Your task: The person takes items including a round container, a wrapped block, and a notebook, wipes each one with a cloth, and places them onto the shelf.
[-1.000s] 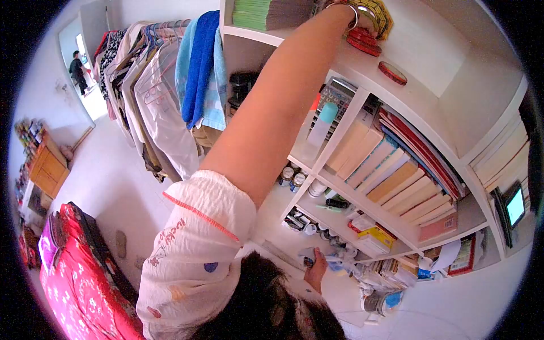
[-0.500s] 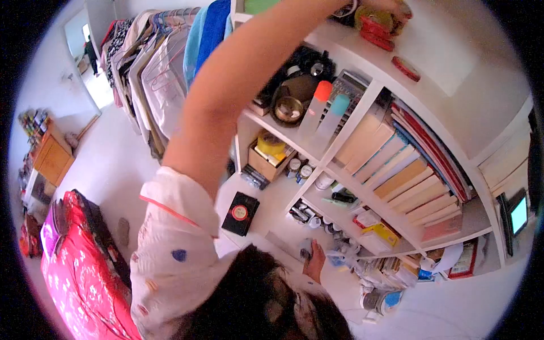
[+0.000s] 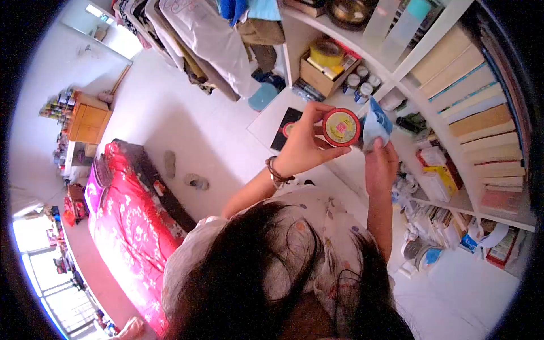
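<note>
My left hand (image 3: 303, 148), a bracelet at its wrist, is closed on a round red disc with a yellow printed label (image 3: 341, 127). Its fingers grip the rim, and the label faces up toward me; whether it is a tape roll or a tin I cannot tell. Just right of it, my right hand (image 3: 381, 161) pinches a light blue folded piece (image 3: 377, 122), which looks like cloth or a soft packet. The two held things are close together in front of the shelf. Below and behind my left hand is a black square box (image 3: 281, 136) with a red round mark, partly hidden.
At right stands a white shelf (image 3: 396, 73) with books (image 3: 487, 122), bottles and a cardboard box (image 3: 320, 73) holding yellow tape (image 3: 327, 52). Clothes (image 3: 207, 42) hang at the top. A bed with a red cover (image 3: 127, 221) is at left; slippers (image 3: 196, 181) lie on the floor.
My left hand has come down from the rolls on the shelf top, now holding the red disc. My right hand has risen beside it with the blue piece. The view has tilted downward.
</note>
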Action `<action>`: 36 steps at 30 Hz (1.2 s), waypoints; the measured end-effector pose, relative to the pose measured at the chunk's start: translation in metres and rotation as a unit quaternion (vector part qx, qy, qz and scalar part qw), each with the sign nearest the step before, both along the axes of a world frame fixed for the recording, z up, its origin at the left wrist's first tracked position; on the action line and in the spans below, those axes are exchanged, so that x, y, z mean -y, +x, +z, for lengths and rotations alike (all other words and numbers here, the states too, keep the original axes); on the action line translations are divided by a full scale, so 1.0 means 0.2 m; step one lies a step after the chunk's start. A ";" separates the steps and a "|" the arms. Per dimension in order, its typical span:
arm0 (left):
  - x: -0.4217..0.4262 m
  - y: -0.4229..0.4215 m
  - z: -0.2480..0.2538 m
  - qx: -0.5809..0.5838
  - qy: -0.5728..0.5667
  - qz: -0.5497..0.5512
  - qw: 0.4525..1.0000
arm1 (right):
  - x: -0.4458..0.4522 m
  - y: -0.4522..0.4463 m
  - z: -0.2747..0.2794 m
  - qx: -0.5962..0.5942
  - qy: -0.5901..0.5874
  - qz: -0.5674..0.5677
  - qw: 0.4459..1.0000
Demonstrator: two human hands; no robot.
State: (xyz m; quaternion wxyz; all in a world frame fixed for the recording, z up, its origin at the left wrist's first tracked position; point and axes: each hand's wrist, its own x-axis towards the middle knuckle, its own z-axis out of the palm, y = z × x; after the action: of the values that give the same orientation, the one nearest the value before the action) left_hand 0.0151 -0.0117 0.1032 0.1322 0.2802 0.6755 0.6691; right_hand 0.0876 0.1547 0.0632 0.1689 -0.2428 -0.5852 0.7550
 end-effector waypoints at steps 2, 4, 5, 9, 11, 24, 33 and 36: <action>0.00 0.06 -0.09 0.075 0.054 0.014 0.996 | 0.05 -0.02 0.03 -0.091 -0.044 0.048 0.994; 0.01 0.07 -0.15 0.103 0.053 0.012 0.993 | 0.07 -0.03 -0.02 -0.120 -0.173 0.078 0.974; 0.01 0.07 -0.17 0.123 0.058 0.004 0.991 | 0.08 -0.04 -0.04 -0.155 -0.292 0.101 0.938; 0.06 0.08 -0.16 -0.031 -0.093 0.039 0.994 | 0.17 -0.06 -0.05 -0.090 0.073 0.209 0.971; 0.06 0.07 -0.21 -0.048 -0.071 0.039 0.996 | 0.19 -0.05 -0.03 -0.087 0.148 0.196 0.966; 0.05 0.10 -0.30 0.176 0.054 -0.057 0.981 | 0.26 -0.05 -0.07 -0.044 0.293 0.029 0.955; 0.03 0.03 -0.30 -0.074 0.025 0.002 0.997 | 0.13 -0.12 -0.14 0.005 -0.129 0.060 0.990; 0.02 0.02 -0.24 -0.211 -0.083 0.136 0.965 | 0.18 -0.10 -0.06 -0.071 -0.443 0.171 0.877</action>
State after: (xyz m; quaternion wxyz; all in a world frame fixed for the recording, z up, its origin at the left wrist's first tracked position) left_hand 0.0182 -0.0156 0.0549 -0.0824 0.3084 0.7731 0.5481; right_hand 0.0684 0.1184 0.0513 -0.0470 -0.1340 -0.2087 0.9676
